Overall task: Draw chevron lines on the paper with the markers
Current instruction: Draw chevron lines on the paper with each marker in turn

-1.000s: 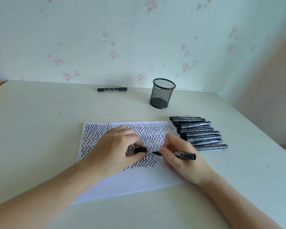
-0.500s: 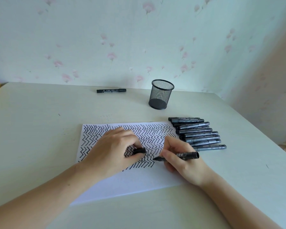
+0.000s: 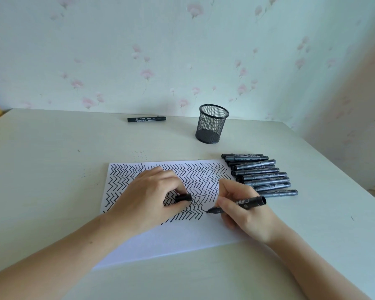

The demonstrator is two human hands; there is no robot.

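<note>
A white sheet of paper (image 3: 182,237) lies on the table, its upper half filled with black chevron lines. My right hand (image 3: 245,211) grips a black marker (image 3: 245,202) with the tip down on the paper at the right end of the lowest chevron row. My left hand (image 3: 147,198) rests flat on the sheet and pinches the marker's black cap (image 3: 183,197) between thumb and finger. It covers part of the drawn rows.
Several capped black markers (image 3: 260,175) lie in a row just right of the paper. A black mesh pen cup (image 3: 212,124) stands behind them. One more marker (image 3: 146,119) lies near the wall. The table edge (image 3: 338,180) runs diagonally at right.
The marker tip has slid down and slightly right along the lowest chevron row. My left hand with the cap has stayed in place.
</note>
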